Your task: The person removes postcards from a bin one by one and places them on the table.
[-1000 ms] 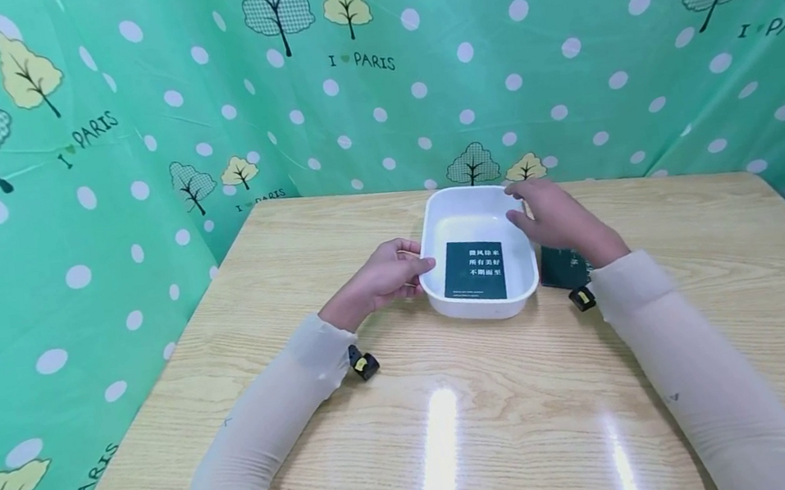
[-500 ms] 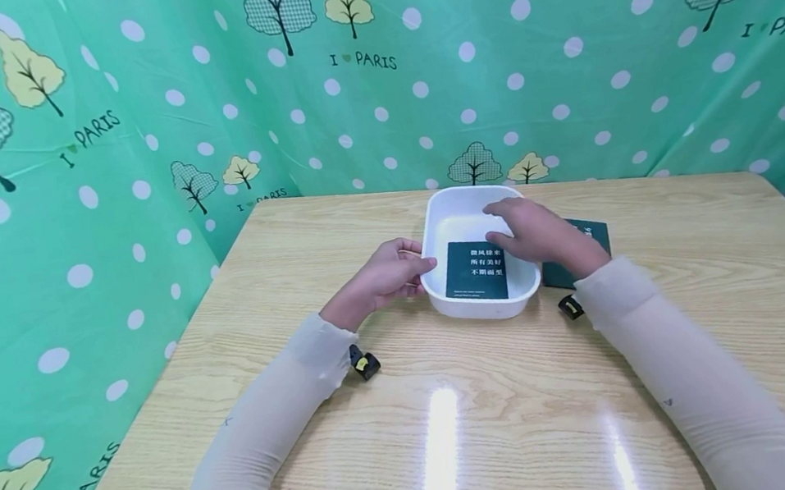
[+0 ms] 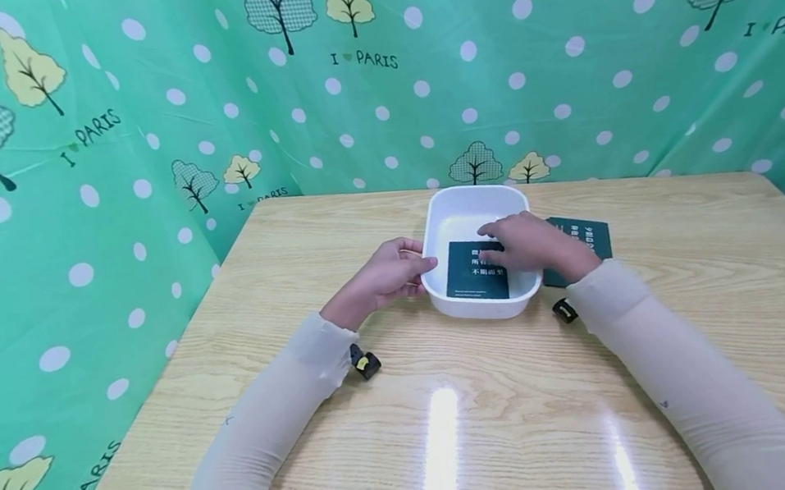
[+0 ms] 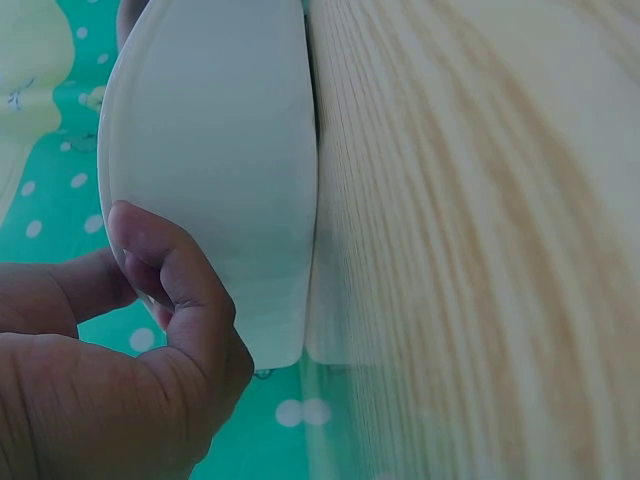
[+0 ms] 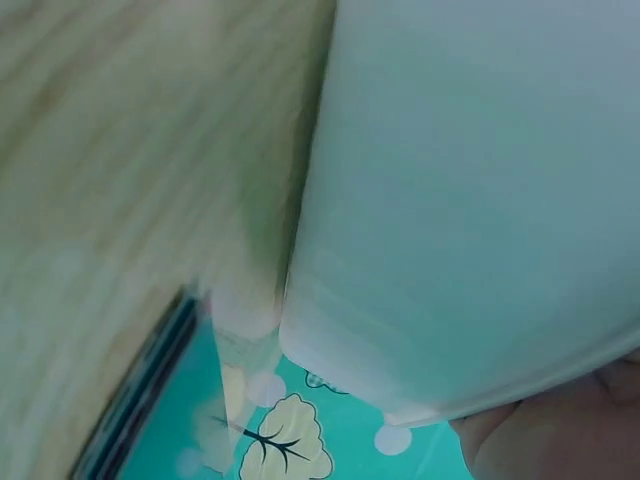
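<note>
A white plastic tub point(image 3: 485, 312) stands on the wooden table. My left hand point(image 3: 389, 272) grips its left rim, thumb over the edge and fingers against the outer wall; the left wrist view shows the curled fingers on the tub wall point(image 4: 220, 180). Inside the tub lies a dark green booklet point(image 3: 472, 284) with white characters on its cover. My right hand point(image 3: 522, 243) reaches over the right rim, thumb and forefinger apart above the booklet's upper right part. In the right wrist view the tub wall hides most of that hand.
A second dark green booklet point(image 3: 592, 235) lies on the table right of the tub, partly covered by my right hand and wrist. Black wrist cameras point(image 3: 366, 363) hang by both sleeves. A green patterned curtain point(image 3: 375, 115) stands behind and left of the wooden table point(image 3: 316, 454).
My right hand has moved left and down from the tub's right rim to the booklet inside, uncovering more of the second booklet. The left hand and tub have stayed in place.
</note>
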Action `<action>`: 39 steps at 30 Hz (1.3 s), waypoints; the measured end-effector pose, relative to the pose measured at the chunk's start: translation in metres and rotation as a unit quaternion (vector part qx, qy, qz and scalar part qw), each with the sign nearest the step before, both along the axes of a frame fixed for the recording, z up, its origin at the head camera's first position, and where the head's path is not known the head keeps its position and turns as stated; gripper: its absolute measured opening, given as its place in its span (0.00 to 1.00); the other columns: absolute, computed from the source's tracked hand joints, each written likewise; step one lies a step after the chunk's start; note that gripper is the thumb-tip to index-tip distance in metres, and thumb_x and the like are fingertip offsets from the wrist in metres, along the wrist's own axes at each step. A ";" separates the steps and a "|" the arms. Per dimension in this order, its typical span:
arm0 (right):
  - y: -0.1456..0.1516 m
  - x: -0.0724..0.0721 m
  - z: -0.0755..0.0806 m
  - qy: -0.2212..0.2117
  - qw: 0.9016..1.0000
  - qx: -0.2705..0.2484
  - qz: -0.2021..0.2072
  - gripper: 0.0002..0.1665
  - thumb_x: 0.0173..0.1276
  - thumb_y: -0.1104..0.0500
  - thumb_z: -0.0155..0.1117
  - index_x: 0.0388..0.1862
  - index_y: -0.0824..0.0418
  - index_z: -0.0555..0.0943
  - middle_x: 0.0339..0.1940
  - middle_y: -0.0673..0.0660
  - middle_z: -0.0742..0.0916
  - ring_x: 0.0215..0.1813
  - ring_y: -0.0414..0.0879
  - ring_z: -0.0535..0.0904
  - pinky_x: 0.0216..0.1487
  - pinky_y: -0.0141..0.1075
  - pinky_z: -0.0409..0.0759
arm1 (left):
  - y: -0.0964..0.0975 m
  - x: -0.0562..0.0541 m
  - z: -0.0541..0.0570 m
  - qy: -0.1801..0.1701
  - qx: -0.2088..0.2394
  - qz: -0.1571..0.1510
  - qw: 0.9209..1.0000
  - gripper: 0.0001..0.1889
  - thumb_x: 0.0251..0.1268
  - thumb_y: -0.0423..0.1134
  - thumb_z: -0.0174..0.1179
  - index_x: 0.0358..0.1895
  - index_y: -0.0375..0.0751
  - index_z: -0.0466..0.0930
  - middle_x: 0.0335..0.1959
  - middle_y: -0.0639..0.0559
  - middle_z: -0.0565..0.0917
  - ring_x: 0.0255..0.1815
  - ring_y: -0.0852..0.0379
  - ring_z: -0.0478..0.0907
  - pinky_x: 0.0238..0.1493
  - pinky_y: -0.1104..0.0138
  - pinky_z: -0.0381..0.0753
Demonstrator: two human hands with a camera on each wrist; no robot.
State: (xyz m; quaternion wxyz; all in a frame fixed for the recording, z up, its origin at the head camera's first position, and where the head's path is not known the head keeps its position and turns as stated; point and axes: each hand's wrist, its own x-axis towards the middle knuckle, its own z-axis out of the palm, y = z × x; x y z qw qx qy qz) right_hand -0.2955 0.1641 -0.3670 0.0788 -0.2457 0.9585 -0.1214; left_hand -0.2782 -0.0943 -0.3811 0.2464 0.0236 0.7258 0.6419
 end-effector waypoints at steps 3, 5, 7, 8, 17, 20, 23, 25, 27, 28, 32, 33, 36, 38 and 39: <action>-0.001 0.000 -0.001 -0.003 1.000 0.022 -0.003 0.33 0.76 0.46 0.63 0.71 0.64 0.75 0.62 0.64 0.85 0.60 0.57 0.80 0.69 0.58 0.70 | 0.000 0.000 0.000 -0.001 -0.001 0.001 1.000 0.20 0.74 0.33 0.62 0.62 0.37 0.66 0.45 0.38 0.84 0.28 0.54 0.77 0.33 0.65 0.79; -0.002 0.000 -0.002 -0.004 1.000 0.028 -0.006 0.34 0.75 0.44 0.64 0.71 0.64 0.75 0.61 0.64 0.85 0.60 0.57 0.79 0.69 0.60 0.68 | 0.000 0.000 0.001 -0.001 -0.001 0.002 1.000 0.20 0.74 0.33 0.62 0.62 0.37 0.66 0.45 0.39 0.84 0.28 0.54 0.77 0.34 0.65 0.79; -0.002 0.000 -0.002 -0.008 0.999 0.030 -0.012 0.35 0.74 0.43 0.65 0.71 0.63 0.75 0.61 0.63 0.85 0.60 0.57 0.79 0.70 0.60 0.67 | 0.000 0.000 0.001 0.000 0.000 0.002 1.000 0.20 0.74 0.33 0.62 0.62 0.37 0.67 0.45 0.39 0.84 0.28 0.54 0.77 0.35 0.64 0.79; -0.002 0.000 -0.003 -0.010 0.999 0.030 -0.015 0.36 0.74 0.42 0.65 0.72 0.62 0.75 0.61 0.63 0.85 0.60 0.58 0.78 0.70 0.61 0.67 | 0.000 0.000 0.001 0.000 0.000 0.002 1.000 0.20 0.74 0.33 0.62 0.62 0.37 0.67 0.45 0.38 0.84 0.28 0.54 0.77 0.35 0.64 0.80; -0.003 0.002 -0.003 -0.027 0.997 0.058 -0.034 0.50 0.63 0.30 0.70 0.75 0.57 0.73 0.63 0.64 0.84 0.64 0.65 0.70 0.67 0.63 0.68 | 0.000 -0.001 0.000 0.001 -0.002 0.000 1.000 0.20 0.74 0.33 0.62 0.62 0.37 0.66 0.44 0.40 0.83 0.28 0.55 0.77 0.35 0.64 0.80; -0.004 0.003 -0.003 -0.024 0.996 0.073 -0.038 0.53 0.60 0.28 0.71 0.75 0.57 0.72 0.63 0.64 0.84 0.64 0.66 0.70 0.67 0.63 0.69 | 0.000 -0.001 0.000 0.001 -0.002 -0.001 1.000 0.20 0.74 0.33 0.62 0.62 0.37 0.66 0.45 0.39 0.83 0.29 0.55 0.77 0.36 0.63 0.80; -0.004 0.002 -0.004 -0.025 0.996 0.076 -0.043 0.55 0.59 0.28 0.72 0.76 0.57 0.71 0.64 0.64 0.83 0.65 0.67 0.70 0.68 0.64 0.68 | 0.000 -0.001 -0.001 0.001 -0.001 -0.002 1.000 0.20 0.74 0.33 0.62 0.63 0.36 0.66 0.47 0.37 0.82 0.28 0.55 0.77 0.36 0.64 0.80; -0.004 0.001 -0.004 -0.023 0.996 0.075 -0.042 0.55 0.58 0.29 0.73 0.75 0.58 0.71 0.65 0.64 0.83 0.66 0.66 0.70 0.69 0.64 0.67 | 0.000 -0.001 -0.001 0.002 -0.001 -0.003 1.000 0.21 0.74 0.33 0.62 0.63 0.36 0.66 0.48 0.36 0.82 0.28 0.55 0.77 0.35 0.64 0.80; -0.004 0.000 -0.005 -0.017 0.996 0.076 -0.037 0.55 0.58 0.29 0.74 0.75 0.59 0.72 0.65 0.64 0.82 0.66 0.64 0.72 0.70 0.63 0.65 | 0.000 -0.002 -0.001 0.003 -0.001 -0.005 1.000 0.21 0.74 0.33 0.62 0.64 0.35 0.65 0.49 0.35 0.82 0.28 0.55 0.77 0.35 0.64 0.80; -0.004 0.000 -0.005 -0.013 0.996 0.077 -0.033 0.54 0.58 0.29 0.74 0.74 0.59 0.72 0.65 0.64 0.82 0.66 0.63 0.73 0.71 0.63 0.65 | 0.000 -0.002 -0.002 0.003 -0.001 -0.005 1.000 0.22 0.74 0.33 0.62 0.64 0.35 0.65 0.49 0.35 0.82 0.28 0.55 0.77 0.35 0.64 0.80; -0.005 0.000 -0.006 0.003 0.997 0.082 -0.018 0.53 0.58 0.30 0.74 0.73 0.60 0.74 0.66 0.65 0.81 0.67 0.61 0.74 0.72 0.62 0.63 | 0.000 -0.003 -0.003 0.002 0.003 -0.004 1.000 0.21 0.74 0.33 0.62 0.64 0.35 0.65 0.49 0.35 0.82 0.28 0.55 0.77 0.35 0.64 0.80; -0.005 0.000 -0.006 0.006 0.997 0.081 -0.016 0.53 0.58 0.30 0.74 0.73 0.60 0.74 0.66 0.65 0.81 0.67 0.61 0.74 0.72 0.61 0.64 | 0.000 -0.003 -0.003 0.001 0.003 -0.004 1.000 0.21 0.74 0.33 0.62 0.63 0.35 0.66 0.48 0.35 0.82 0.28 0.55 0.77 0.35 0.64 0.80; -0.006 0.001 -0.005 0.012 0.997 0.080 -0.011 0.54 0.58 0.30 0.74 0.73 0.61 0.74 0.66 0.66 0.80 0.66 0.62 0.73 0.71 0.61 0.65 | 0.000 -0.002 -0.003 0.000 0.005 -0.002 1.000 0.20 0.74 0.33 0.62 0.63 0.36 0.66 0.47 0.37 0.82 0.28 0.55 0.77 0.35 0.64 0.80; -0.006 0.001 -0.005 0.014 0.997 0.079 -0.014 0.54 0.58 0.30 0.74 0.73 0.61 0.74 0.66 0.66 0.79 0.65 0.63 0.73 0.70 0.61 0.66 | 0.000 -0.002 -0.002 0.000 0.004 -0.002 1.000 0.20 0.74 0.33 0.62 0.62 0.36 0.66 0.46 0.38 0.83 0.28 0.55 0.77 0.35 0.64 0.80; -0.006 0.002 -0.004 0.016 0.997 0.078 -0.015 0.54 0.57 0.30 0.75 0.73 0.62 0.73 0.66 0.67 0.79 0.65 0.63 0.73 0.69 0.61 0.67 | 0.000 -0.002 -0.002 0.000 0.005 -0.003 1.000 0.20 0.74 0.33 0.61 0.63 0.36 0.66 0.46 0.38 0.82 0.28 0.55 0.77 0.35 0.64 0.80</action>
